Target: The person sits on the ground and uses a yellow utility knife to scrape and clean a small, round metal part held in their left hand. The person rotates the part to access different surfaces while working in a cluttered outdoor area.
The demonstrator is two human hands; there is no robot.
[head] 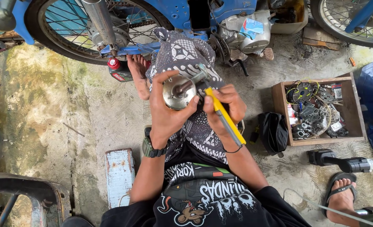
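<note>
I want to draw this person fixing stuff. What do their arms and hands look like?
Both arms are bare below short black sleeves. The left wrist wears a chunky dark green watch. The left hand and right hand wear no gloves; no rings show.

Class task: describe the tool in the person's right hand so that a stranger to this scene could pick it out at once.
Start at the blue motorbike and come down to the person's lap. The left hand grips a round metal part; beside it, the right hand holds the tool. Its long yellow handle is unlike anything nearby.
</note>
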